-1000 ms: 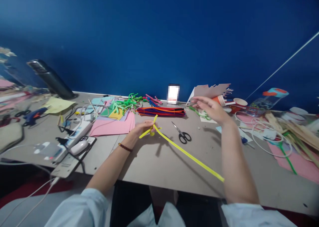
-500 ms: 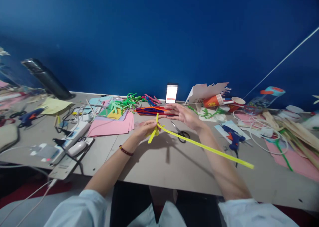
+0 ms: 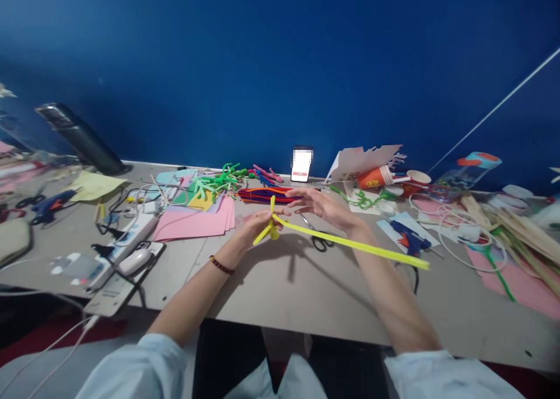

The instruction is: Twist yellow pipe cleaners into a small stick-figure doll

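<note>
Yellow pipe cleaners (image 3: 350, 243) are twisted together, with short ends and a small loop near my fingers and one long end reaching to the right over my right forearm. My left hand (image 3: 258, 225) pinches them at the twisted part, above the table. My right hand (image 3: 321, 206) hovers just to the right, fingers apart and stretched toward the left, holding nothing that I can see. On the table below it lie black-handled scissors (image 3: 322, 242). Behind my hands is a bundle of orange and purple pipe cleaners (image 3: 262, 195).
A phone (image 3: 301, 164) leans on the blue wall. Left are pink paper (image 3: 196, 223), green pipe cleaners (image 3: 223, 180), a power strip (image 3: 131, 241) and a dark bottle (image 3: 85, 139). Right are a blue glue gun (image 3: 409, 238), paper cups (image 3: 375, 178) and white cable (image 3: 472, 250).
The long yellow end has swung upward and its tip has shifted left. The twisted part has tilted slightly in my left hand. My right hand's fingers have spread a little.
</note>
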{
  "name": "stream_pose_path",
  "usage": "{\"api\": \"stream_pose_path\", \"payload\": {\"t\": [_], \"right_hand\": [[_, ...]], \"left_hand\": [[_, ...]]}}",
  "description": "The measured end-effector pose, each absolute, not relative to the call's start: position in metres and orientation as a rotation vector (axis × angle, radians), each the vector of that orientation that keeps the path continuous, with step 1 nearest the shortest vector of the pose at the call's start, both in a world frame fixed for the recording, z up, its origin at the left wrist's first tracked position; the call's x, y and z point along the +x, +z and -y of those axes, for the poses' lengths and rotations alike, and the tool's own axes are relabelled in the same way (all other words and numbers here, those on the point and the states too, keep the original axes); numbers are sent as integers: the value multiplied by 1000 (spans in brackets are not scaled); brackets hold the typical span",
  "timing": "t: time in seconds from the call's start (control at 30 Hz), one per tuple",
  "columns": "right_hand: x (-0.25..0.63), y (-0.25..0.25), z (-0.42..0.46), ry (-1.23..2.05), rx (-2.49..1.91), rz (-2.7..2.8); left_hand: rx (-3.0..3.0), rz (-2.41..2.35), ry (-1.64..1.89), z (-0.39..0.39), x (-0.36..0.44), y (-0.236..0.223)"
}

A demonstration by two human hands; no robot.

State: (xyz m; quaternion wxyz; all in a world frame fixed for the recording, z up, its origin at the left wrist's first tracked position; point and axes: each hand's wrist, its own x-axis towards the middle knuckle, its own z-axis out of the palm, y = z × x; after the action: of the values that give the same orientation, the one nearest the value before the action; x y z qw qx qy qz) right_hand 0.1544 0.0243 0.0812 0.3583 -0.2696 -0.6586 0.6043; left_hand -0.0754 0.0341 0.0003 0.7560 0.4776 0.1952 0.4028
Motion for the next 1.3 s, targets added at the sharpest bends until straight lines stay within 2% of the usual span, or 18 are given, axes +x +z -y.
{"api": "stream_pose_path", "payload": {"t": [0.13, 0.23, 0.4, 0.63, 0.67, 0.8, 0.9, 1.13, 1.3], "right_hand": [[163, 83, -28, 1492, -795, 1706], [173, 84, -32, 1314, -984, 1747], [199, 87, -40, 593, -1430, 1948], [235, 98, -39, -82, -1626, 1752], [232, 98, -38, -61, -1606, 1770], [193, 92, -32, 371, -1373, 1967], [158, 84, -27, 515, -1290, 2026], [142, 63, -30, 682, -1309, 2086], [141, 53, -35, 650, -1227, 2070]], "left_hand": [[1002, -453, 959, -36, -75, 4], [979, -483, 1000, -36, -75, 8], [985, -526, 970, -36, -77, 13], [965, -473, 954, -32, -77, 16], [967, -459, 945, -32, -77, 16], [1018, -415, 886, -33, -78, 12], [1096, -420, 834, -34, -79, 8], [1179, -497, 685, -30, -79, 4], [1213, -510, 632, -27, -78, 8]]}}
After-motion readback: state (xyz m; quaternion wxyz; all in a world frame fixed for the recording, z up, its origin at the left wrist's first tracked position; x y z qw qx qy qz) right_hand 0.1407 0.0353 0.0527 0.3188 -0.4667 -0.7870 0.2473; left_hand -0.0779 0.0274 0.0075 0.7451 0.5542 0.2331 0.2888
